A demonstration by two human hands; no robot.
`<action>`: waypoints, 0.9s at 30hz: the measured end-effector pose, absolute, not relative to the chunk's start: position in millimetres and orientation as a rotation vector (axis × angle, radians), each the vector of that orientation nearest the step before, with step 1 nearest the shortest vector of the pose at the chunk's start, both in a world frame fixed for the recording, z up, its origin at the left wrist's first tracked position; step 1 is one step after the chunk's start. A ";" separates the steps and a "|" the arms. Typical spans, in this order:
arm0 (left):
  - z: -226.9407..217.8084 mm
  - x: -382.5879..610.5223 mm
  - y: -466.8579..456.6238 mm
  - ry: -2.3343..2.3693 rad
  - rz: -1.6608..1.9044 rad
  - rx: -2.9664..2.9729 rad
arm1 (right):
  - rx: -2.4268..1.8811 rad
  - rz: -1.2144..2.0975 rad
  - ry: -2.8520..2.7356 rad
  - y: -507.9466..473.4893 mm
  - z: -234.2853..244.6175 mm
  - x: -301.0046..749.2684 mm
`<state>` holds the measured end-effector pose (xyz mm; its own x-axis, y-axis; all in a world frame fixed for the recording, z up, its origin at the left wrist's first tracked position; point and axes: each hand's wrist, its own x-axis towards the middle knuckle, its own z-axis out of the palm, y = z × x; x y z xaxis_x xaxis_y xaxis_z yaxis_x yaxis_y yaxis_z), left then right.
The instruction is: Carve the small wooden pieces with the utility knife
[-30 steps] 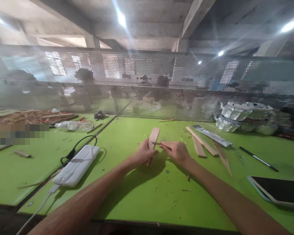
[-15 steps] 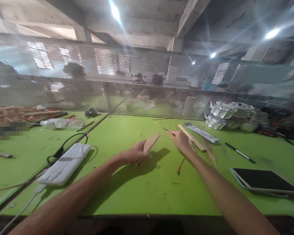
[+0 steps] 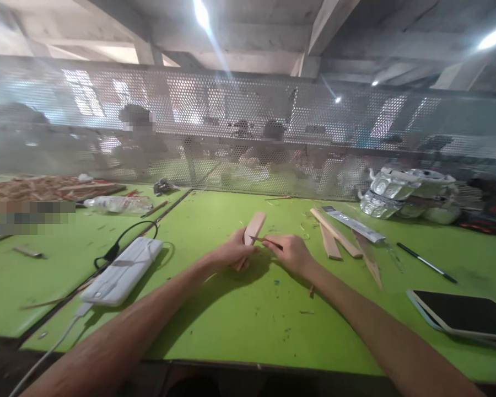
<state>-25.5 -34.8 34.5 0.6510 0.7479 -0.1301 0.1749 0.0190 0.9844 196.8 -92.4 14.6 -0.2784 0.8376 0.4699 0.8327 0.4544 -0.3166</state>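
Observation:
Over the middle of the green table, my left hand [image 3: 230, 251] is closed around a flat, pale strip of wood [image 3: 255, 224], its upper end pointing up and away from me. My right hand [image 3: 290, 253] pinches a thin carving knife [image 3: 256, 239]. The dark tip of the knife lies against or just over the wood's face; I cannot tell whether it cuts. Right of my right hand lie more wood pieces: a long strip [image 3: 339, 236], a shorter strip [image 3: 329, 242] and a pointed sliver [image 3: 368, 259]. A long plastic packet [image 3: 355, 225] lies beside them.
A white power bank [image 3: 124, 273] with cables is at left, near a plastic bottle [image 3: 118, 204] and a heap of wood shavings [image 3: 33, 189]. At right are a pen [image 3: 426, 262], a tablet [image 3: 469, 313] and foil-wrapped objects [image 3: 391, 190]. A perforated metal screen [image 3: 240, 110] stands behind.
My right hand has come left and toward me, bringing the knife from beside the wood strips to the held wood. My left hand has tilted the wood more upright.

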 end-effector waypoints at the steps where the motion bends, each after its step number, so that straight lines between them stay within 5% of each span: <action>1: 33.0 -25.2 -33.8 0.806 0.532 1.522 | -1.382 -0.005 -2.137 -92.6 14.0 195.7; 18: 42.2 -24.5 -50.4 0.749 0.445 1.609 | -1.791 -0.169 -1.681 -75.6 20.8 265.4; 27: 50.1 -35.2 -42.6 0.614 0.496 1.295 | -1.438 0.034 -1.815 -90.2 33.4 218.4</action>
<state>-35.2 -42.6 50.1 0.7440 0.6532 -0.1404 0.0005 0.2096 0.9778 218.4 -90.2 33.4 -0.0307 0.8271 0.5612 0.8058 0.3527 -0.4757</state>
